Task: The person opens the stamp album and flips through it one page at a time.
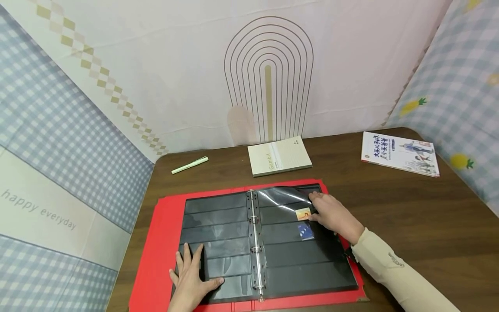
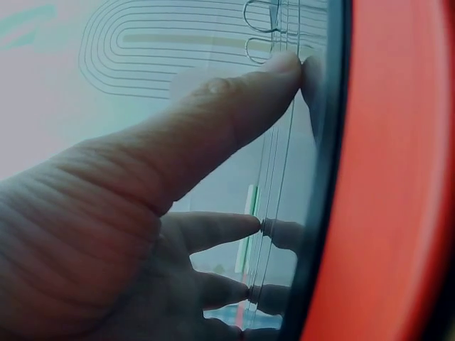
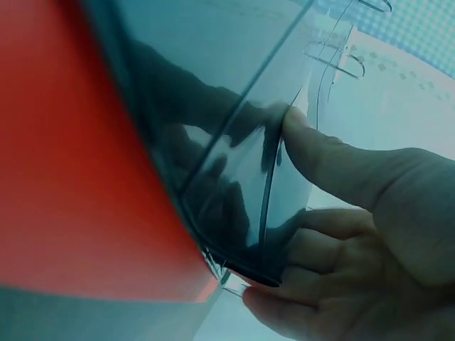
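A red ring binder lies spread on the table, holding black pocket pages around its metal rings. My left hand rests on the left page, fingers spread; in the left wrist view its thumb touches the glossy sheet. At the upper outer corner of the right page, my right hand pinches the edge, thumb on the face and fingers at the rim. The page's top edge bulges up there. Beside that thumb sit a yellow stamp and a blue stamp in the pockets.
Behind the binder lies a cream notebook, with a pale green pen to its left. A white picture book is at the back right of the brown wooden table. Patterned cloth hangs around the back and sides.
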Motion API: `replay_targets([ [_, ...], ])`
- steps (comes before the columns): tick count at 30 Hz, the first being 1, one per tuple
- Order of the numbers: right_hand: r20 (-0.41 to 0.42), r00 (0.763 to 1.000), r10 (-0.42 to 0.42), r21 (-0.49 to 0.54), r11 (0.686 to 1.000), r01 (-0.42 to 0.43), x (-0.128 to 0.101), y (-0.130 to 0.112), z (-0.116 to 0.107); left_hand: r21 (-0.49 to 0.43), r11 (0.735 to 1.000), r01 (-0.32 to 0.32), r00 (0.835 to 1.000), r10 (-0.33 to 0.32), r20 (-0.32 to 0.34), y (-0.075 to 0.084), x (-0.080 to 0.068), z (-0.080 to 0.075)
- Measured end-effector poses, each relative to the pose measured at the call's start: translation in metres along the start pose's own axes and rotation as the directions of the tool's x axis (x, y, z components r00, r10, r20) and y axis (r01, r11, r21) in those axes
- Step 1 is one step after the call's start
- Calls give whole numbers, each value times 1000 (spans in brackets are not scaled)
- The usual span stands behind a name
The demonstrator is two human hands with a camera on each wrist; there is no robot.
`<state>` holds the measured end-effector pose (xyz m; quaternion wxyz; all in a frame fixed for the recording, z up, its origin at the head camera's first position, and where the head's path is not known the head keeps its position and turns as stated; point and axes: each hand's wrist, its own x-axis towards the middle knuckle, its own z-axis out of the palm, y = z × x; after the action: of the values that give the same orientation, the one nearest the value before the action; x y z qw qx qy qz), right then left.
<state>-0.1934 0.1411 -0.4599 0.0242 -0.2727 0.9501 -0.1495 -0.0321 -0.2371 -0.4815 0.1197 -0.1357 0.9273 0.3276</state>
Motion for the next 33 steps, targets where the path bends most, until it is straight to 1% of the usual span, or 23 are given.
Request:
replay_targets([
  [3,-99,995,-25,-34,999,22,0,-1,3,1,1000,-4,1000,4,-7,1,-1,0],
  [6,-162,987,-12,-36,999,6,0,-1,3,1,1000,-19,1000,19,-17,2,-2,0],
  [10,-188,982,31,8,1000,-30,0,0,2,2,1000,-31,999,31,-19,3,-2,0],
  [16,-211,976,47,76,997,-32,-1,6,0,-1,1000,-24,1000,24,-11,5,0,-1],
  [18,-202,977,65,100,994,-46,-2,8,-1,0,1000,-19,1000,19,-10,5,0,-1],
  [21,-157,982,104,150,985,-80,-5,11,-3,4,1000,-9,1000,9,-9,5,0,-1],
  [24,-105,984,141,224,968,-115,-11,12,-5,8,1000,-2,1000,2,-7,5,0,0],
  [28,-98,987,126,295,951,-92,-19,14,-7,2,1000,-3,1000,3,-6,5,-1,-1],
  [33,-89,989,117,354,932,-79,-29,14,-9,2,1000,-5,1000,5,-7,4,-3,-1],
])
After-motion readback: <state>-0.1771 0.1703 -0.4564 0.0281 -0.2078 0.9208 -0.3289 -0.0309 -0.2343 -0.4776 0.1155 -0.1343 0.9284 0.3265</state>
